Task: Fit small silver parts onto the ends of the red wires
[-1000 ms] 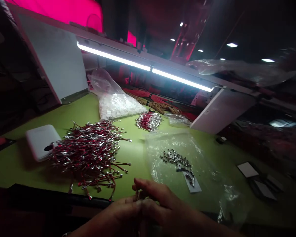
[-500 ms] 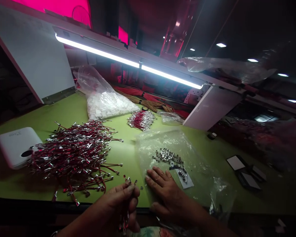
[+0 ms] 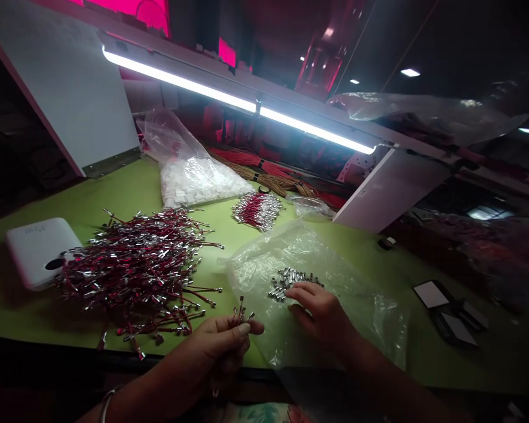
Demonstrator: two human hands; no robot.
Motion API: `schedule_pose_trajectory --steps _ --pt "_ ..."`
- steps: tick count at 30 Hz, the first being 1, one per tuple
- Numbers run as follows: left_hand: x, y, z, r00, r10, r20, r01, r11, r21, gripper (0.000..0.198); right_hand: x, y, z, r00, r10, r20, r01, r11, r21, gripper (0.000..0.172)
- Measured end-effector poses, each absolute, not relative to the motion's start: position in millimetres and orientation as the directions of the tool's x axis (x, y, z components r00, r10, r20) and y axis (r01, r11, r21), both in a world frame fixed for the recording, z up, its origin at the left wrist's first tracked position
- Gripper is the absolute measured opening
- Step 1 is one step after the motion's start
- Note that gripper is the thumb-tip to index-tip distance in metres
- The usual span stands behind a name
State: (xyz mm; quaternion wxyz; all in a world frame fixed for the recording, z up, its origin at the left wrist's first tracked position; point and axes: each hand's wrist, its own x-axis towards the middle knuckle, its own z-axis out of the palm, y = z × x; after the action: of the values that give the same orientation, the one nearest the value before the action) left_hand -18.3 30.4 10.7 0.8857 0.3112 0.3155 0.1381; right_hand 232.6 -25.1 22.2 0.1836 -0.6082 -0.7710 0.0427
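You are holding a bunch of red wires in your left hand, low over the near edge of the green table. Your fingers are curling round the wires and your thumb is pressing them against the forefinger, so the hand is clamping the bunch. The metal ends are sticking up past the thumb. A bangle is showing on that wrist.

Your right hand is resting on a clear bag that is lying flat on the table, just right of the left hand. Its fingers are bending over a small heap of metal parts and touching its near side. Whether they are pinching 1 of the parts cannot be told, nor whether the parts are lying in the bag or on it.

A big pile of the same wires is lying left of the bunch, near your left hand. A white box is touching the pile's left edge. Farther back, a sack of white pieces is slumping on the table, with a small bundle of wires just right of it. A lamp is glowing above them. At the far right, cards are lying well apart from both hands.
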Motion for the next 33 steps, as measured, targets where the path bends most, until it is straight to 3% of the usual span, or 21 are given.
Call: schedule_pose_trajectory --steps 2,4,11,13,15,17,19,22,29,33 --pt "-13.8 29.3 13.8 0.757 0.460 -0.464 -0.050 0.748 0.661 0.029 229.8 -8.4 16.0 -0.240 0.955 0.172 0.959 0.261 -0.109 0.023" --pt "-10.7 28.7 13.3 0.749 0.492 -0.444 -0.062 0.720 0.692 0.025 226.3 3.3 8.9 -0.265 0.955 0.136 0.960 0.275 -0.058 0.025" --pt "-7.4 32.5 3.3 0.719 0.549 -0.425 -0.086 0.678 0.730 0.032 229.9 1.2 6.0 -0.171 0.968 0.182 0.962 0.204 -0.181 0.023" --pt "-6.1 33.7 2.9 0.725 0.546 -0.420 -0.083 0.674 0.734 0.035 228.0 -4.7 14.0 -0.087 0.978 0.190 0.930 0.148 -0.335 0.013" --pt "-4.6 33.9 3.7 0.718 0.555 -0.420 -0.066 0.655 0.753 0.038 219.6 -10.5 22.9 0.051 0.991 0.125 0.738 0.047 -0.673 0.016" --pt "-3.6 33.2 5.6 0.690 0.583 -0.430 -0.032 0.618 0.785 0.041 205.8 -15.6 30.6 0.139 0.990 -0.018 0.335 -0.064 -0.940 0.023" --pt "-3.3 32.3 8.4 0.666 0.610 -0.430 -0.009 0.583 0.813 0.042 190.8 -19.2 35.9 0.145 0.983 -0.116 0.013 -0.119 -0.993 0.024" --pt "-4.0 31.8 12.7 0.690 0.605 -0.398 -0.014 0.560 0.828 0.042 174.7 -21.7 38.7 0.146 0.976 -0.160 -0.167 -0.135 -0.977 0.018" --pt "-5.7 30.9 11.3 0.727 0.590 -0.350 -0.040 0.547 0.836 0.037 170.8 -22.0 36.6 0.088 0.981 -0.174 -0.128 -0.162 -0.978 0.017" --pt "-5.7 24.4 8.4 0.712 0.602 -0.361 -0.057 0.563 0.824 0.039 172.0 -28.1 39.8 0.081 0.995 -0.066 0.167 -0.079 -0.983 0.016"
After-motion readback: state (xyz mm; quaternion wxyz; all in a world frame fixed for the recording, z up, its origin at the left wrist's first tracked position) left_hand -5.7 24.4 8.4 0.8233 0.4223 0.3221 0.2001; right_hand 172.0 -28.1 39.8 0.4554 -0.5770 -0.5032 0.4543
